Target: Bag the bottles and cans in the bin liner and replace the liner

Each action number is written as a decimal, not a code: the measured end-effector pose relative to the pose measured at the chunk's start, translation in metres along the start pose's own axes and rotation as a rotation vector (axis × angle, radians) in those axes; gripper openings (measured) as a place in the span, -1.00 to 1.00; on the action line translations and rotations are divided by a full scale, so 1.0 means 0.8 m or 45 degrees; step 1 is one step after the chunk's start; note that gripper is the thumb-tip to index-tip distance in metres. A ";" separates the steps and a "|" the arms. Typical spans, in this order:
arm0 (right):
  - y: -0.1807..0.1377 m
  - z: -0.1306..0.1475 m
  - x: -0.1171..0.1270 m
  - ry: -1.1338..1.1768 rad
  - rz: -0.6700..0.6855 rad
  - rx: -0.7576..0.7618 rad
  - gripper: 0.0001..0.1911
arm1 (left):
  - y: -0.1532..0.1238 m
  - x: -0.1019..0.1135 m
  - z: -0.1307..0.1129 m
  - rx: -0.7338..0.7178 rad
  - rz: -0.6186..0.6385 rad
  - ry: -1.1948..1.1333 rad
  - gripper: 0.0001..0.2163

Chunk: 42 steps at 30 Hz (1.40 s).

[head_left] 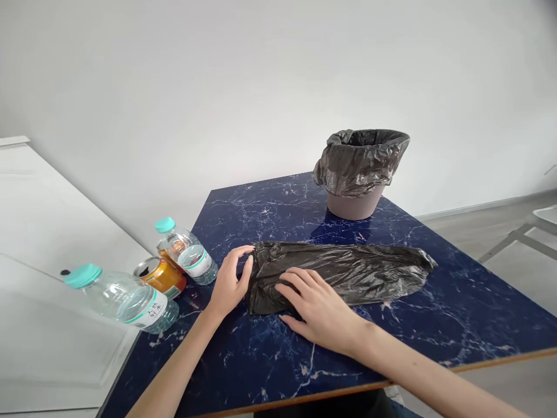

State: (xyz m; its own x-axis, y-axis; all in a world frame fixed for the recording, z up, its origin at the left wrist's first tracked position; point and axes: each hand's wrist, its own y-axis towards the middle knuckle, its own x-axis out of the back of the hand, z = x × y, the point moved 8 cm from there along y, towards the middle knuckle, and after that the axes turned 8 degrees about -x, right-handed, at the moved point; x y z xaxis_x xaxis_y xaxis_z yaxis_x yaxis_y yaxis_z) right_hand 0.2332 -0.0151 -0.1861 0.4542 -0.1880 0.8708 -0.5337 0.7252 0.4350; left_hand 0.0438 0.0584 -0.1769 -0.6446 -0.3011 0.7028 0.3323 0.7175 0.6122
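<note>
A black plastic garbage bag (365, 270), folded into a long flat strip, lies across the table. My left hand (230, 281) rests at its left end, with thumb and index finger apart and their tips against the bag's edge. Over the bag's left part my right hand (317, 307) lies flat, palm down, fingers spread; its thumb reaches the near edge. Behind the strip stands a mauve trash bin (354, 203), upright and lined with another black bag (361, 165) folded over its rim.
Left of my hands stand two clear water bottles with turquoise caps, a nearer bottle (130, 302) and a farther bottle (189, 252). Orange cans, including a front can (163, 277), stand between them. The blue marbled table (261, 209) borders a white wall (243, 87). A folding chair (517, 235) is at right.
</note>
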 end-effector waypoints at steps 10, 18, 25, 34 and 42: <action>0.031 0.017 -0.023 0.066 0.000 -0.232 -0.88 | 0.003 0.025 0.001 0.038 -0.228 -0.008 -0.83; -0.041 -0.066 0.037 1.639 -0.210 -0.991 -0.65 | -0.004 0.043 -0.046 -0.254 -0.421 0.196 -0.85; -0.153 -0.155 0.073 1.870 -0.800 -1.373 -0.70 | 0.009 -0.071 -0.143 -0.558 0.432 0.038 -0.64; -0.250 -0.217 0.108 1.130 -0.948 -1.697 -0.63 | 0.057 -0.184 -0.198 -0.484 0.746 -0.149 -0.48; -0.161 -0.113 0.193 -0.008 -0.751 -0.910 -0.55 | 0.051 -0.210 -0.212 -0.518 0.723 -0.114 -0.46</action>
State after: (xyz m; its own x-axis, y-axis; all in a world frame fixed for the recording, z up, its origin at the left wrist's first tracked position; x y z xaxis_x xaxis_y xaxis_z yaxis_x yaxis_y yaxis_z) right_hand 0.4369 -0.0776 -0.1288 0.5078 -0.6586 0.5552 0.3501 0.7467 0.5655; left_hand 0.2825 0.0313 -0.2086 -0.3438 0.1159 0.9319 0.8540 0.4512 0.2589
